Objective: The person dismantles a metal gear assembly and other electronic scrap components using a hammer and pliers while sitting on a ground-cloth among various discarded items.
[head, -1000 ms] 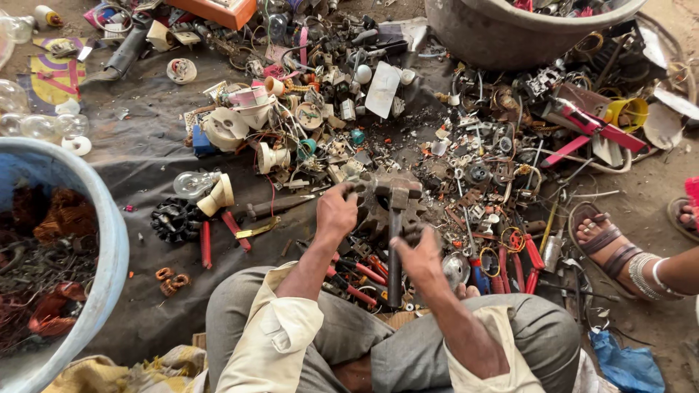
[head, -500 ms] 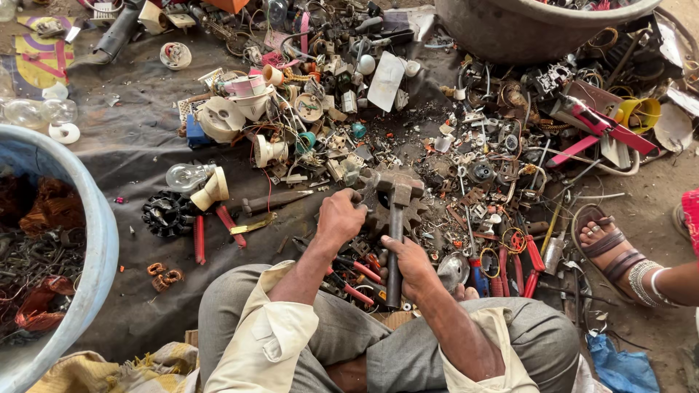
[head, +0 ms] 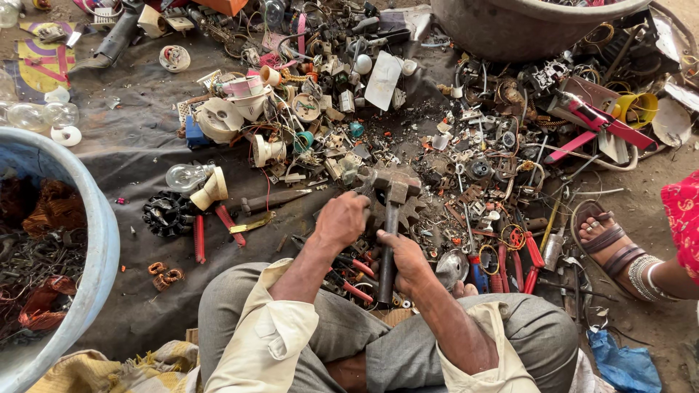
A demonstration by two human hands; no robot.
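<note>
Hammer (head: 391, 218) lies straight out from the person's lap, its dark head resting on a toothed metal gear (head: 408, 211) amid the scrap, its handle running back toward the knees. The right hand (head: 402, 256) is curled shut around the handle about midway down. The left hand (head: 341, 220) sits just left of the hammer head, fingers bent down over a small piece of scrap beside the gear; what exactly it pinches is hidden under the knuckles.

A flat white rectangular card (head: 383, 78) lies tilted in the pile well beyond the hammer head. At the far upper left, a yellow and purple printed sheet (head: 33, 58) lies flat on the dark ground cloth (head: 131, 145). An orange box corner (head: 227, 6) shows at the top edge. A small blue block (head: 195, 135) sits beside a white round fitting left of the pile.

A clear light bulb (head: 183, 175) lies to the left of the hands, with red-handled pliers (head: 211, 229) below it. A blue tub (head: 80, 240) of rusty wire stands at the left edge. Another person's sandalled foot (head: 608, 240) rests at the right.
</note>
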